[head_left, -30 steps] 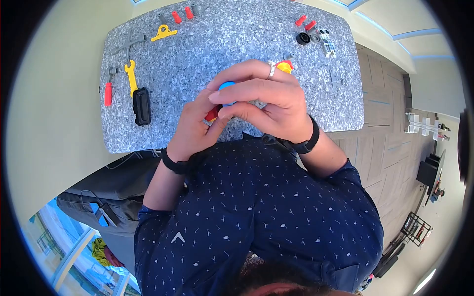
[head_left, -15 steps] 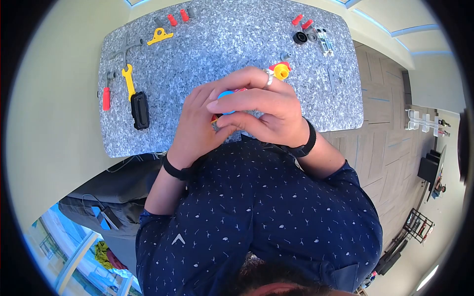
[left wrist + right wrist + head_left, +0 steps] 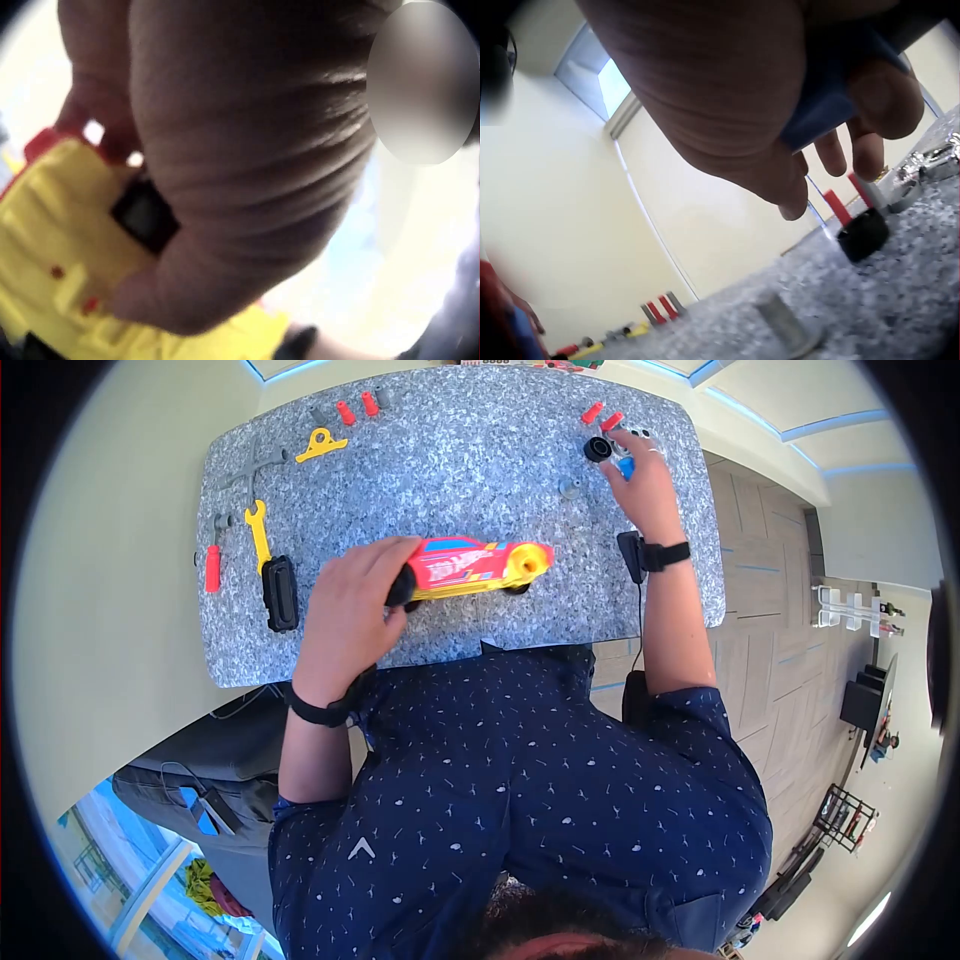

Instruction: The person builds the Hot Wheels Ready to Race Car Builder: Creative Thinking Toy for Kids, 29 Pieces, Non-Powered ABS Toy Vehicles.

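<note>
My left hand (image 3: 350,605) grips a red and yellow toy car (image 3: 470,565) round its rear end, by a black wheel. In the left wrist view the thumb lies against the car's yellow underside (image 3: 45,217). My right hand (image 3: 648,490) is at the far right of the table, with a blue plastic piece (image 3: 821,120) held against the palm by a curled finger. Its other fingers reach down beside a loose black wheel (image 3: 598,450). Most of the blue piece is hidden by the hand.
Two red pegs (image 3: 592,413) lie beyond the right hand, with chrome parts (image 3: 930,161) close by. A grey peg (image 3: 570,487) stands nearer. At the left are a yellow wrench (image 3: 258,530), a black tray-like part (image 3: 280,593) and a yellow bracket (image 3: 321,445).
The hands have parted. My right hand has moved from the car to the far right with the blue piece; my left hand keeps the car, which now shows fully.
</note>
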A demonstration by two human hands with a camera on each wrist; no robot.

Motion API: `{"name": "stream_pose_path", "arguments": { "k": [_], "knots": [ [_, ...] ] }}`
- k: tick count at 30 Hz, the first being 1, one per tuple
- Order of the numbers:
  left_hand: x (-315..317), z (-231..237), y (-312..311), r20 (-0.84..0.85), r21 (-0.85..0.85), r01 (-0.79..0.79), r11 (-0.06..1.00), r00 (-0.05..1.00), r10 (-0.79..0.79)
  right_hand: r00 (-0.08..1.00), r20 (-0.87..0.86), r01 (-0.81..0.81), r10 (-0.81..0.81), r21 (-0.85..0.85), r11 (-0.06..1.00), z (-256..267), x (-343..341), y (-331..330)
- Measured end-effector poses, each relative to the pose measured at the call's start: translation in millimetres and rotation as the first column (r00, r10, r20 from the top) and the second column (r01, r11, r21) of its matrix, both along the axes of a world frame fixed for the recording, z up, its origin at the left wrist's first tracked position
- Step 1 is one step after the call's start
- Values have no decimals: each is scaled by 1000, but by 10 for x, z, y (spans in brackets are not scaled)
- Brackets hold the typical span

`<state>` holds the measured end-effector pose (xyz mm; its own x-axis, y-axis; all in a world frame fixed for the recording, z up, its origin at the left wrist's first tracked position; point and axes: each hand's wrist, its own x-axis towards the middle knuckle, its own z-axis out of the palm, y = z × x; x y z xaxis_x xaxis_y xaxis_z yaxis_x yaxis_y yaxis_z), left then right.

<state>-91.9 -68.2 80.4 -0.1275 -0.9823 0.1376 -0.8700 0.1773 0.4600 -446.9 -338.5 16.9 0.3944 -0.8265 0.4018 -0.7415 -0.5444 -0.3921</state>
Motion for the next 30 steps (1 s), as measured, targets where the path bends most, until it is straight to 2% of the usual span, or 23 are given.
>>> {"name": "stream_pose_path", "arguments": {
  "k": [2,5,9,12,15,18,21,23,24,25,27,30],
  "knots": [
    [71,-1,11,53,-19,-17,1000,998,18,995,-103,-9,3,-61,998,-209,-23,-135],
    [144,-3,57,100,-46,-48,998,994,53,989,-141,-40,51,78,996,-233,25,-213],
    [165,-21,119,155,-59,-126,990,979,134,984,-175,7,12,104,995,-290,74,-325],
    [80,-50,125,294,-109,-158,981,938,184,978,-208,19,18,176,984,-257,76,-347],
    [-75,-53,109,411,-100,-211,972,881,234,976,-202,-68,83,83,994,-289,9,-380],
    [-225,29,66,428,-31,-288,957,861,273,998,26,55,-60,176,983,-25,53,-190],
    [-289,-37,-10,421,-87,-285,955,858,294,897,442,-196,-24,446,873,310,145,221],
    [-300,-95,-61,400,-147,-242,959,872,281,899,437,-299,-29,660,689,753,325,683],
    [-310,-110,-82,389,-177,-219,960,880,273,878,475,-386,61,626,677,790,409,841],
    [-326,-104,-98,409,-122,-223,967,877,254,781,614,-516,114,531,672,749,528,994],
    [-363,-70,-127,447,-15,-237,971,867,219,786,566,-557,251,470,685,619,669,1129],
    [-393,-29,-151,403,154,-311,938,887,228,799,467,-572,379,396,719,616,842,1246]
  ]
}}
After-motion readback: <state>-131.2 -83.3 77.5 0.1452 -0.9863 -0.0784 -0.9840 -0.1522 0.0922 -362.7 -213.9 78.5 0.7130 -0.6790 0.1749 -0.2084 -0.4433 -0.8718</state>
